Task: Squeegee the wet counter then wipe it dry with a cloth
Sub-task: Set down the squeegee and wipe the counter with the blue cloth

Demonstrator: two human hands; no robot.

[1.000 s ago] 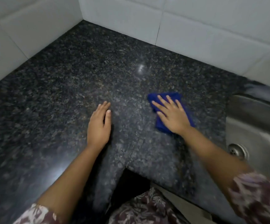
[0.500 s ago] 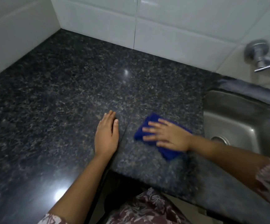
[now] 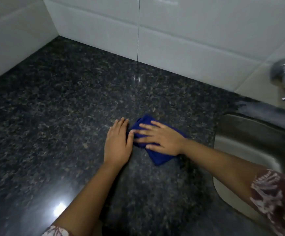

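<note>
Right hand point(image 3: 162, 140), fingers spread, presses blue cloth point(image 3: 162, 158) to dry desk point(image 3: 53, 116); flat left hand point(image 3: 118, 145) braces at 9 o'clock.

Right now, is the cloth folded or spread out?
Folded: the cloth is a compact pad, barely larger than the right hand pressing flat on it.

blue cloth point(image 3: 158, 158) bunched flat on dark speckled counter point(image 3: 61, 116), near sink side
</note>
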